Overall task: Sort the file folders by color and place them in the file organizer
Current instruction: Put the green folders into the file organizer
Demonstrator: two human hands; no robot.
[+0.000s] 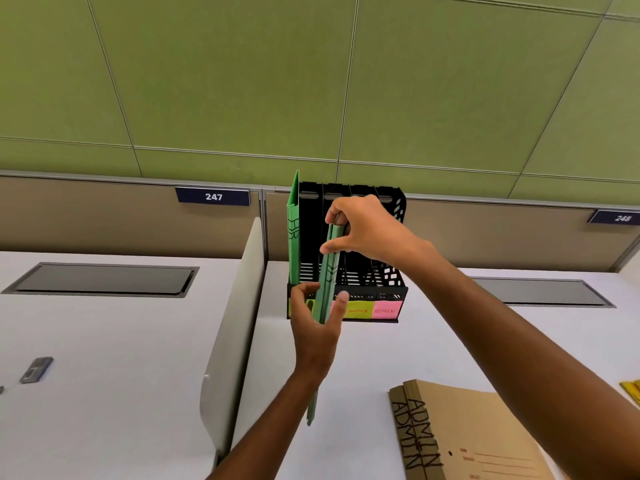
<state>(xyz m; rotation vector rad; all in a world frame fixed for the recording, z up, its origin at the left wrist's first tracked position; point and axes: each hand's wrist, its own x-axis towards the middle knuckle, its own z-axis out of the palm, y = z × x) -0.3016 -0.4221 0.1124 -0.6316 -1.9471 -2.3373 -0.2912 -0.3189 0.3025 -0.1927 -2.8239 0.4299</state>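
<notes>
Green card folders (328,271) held edge-on over front of black plastic slotted file organizer (388,244) on white desk (433,341). Left hand (317,323) gripping lower part, thumb and fingers curled round both faces. Right hand (367,230) pinching top edge. One more green folder (293,237) upright in leftmost slot. Sticky labels on organizer front (FINANCE, ADMIN legible). Brown folders marked ADMIN (467,434) flat on desk, near right, well apart from organizer.
</notes>
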